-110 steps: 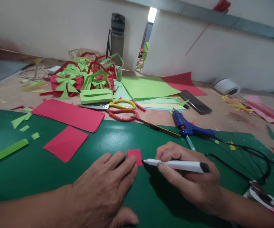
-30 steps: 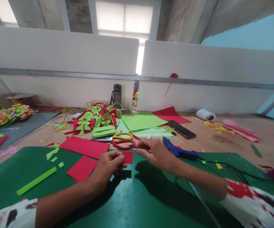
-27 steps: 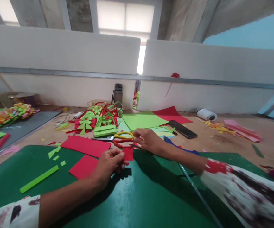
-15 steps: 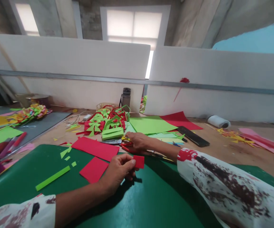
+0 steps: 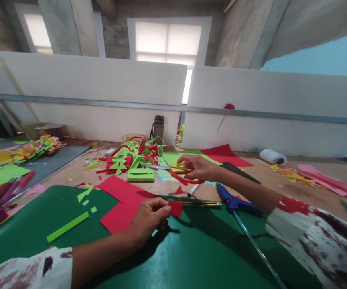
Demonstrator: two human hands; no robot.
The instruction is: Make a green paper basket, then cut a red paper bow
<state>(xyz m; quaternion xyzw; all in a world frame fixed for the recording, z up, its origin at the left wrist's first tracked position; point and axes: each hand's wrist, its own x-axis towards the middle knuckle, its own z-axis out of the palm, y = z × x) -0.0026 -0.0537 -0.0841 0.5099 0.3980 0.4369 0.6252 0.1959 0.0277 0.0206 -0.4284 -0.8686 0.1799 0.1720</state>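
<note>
Between thumb and fingers, my left hand (image 5: pixel 151 216) pinches a small red paper piece (image 5: pixel 175 208) above the green mat (image 5: pixel 197 253). My right hand (image 5: pixel 200 166) is closed on the handles of a pair of scissors (image 5: pixel 181 170), yellow and red, lifted over the table with the blades pointing left. Two larger red sheets (image 5: pixel 125 188) lie overlapping behind my left hand. Below my right hand are a white marker (image 5: pixel 193 190) and a blue glue gun (image 5: pixel 236 201) with a clear glue stick trailing toward me.
Green and red cut-paper shapes (image 5: pixel 120 160) pile up behind a green paper stack (image 5: pixel 141 175). A dark bottle (image 5: pixel 158 129) stands by the white partition (image 5: pixel 107 124). A green strip (image 5: pixel 67 227) and scraps lie on the mat's left. A white roll (image 5: pixel 272 156) lies back right.
My right hand has picked the scissors up off the table and drawn them up and to the right. The glue gun has come into sight. My left hand stays nearly still.
</note>
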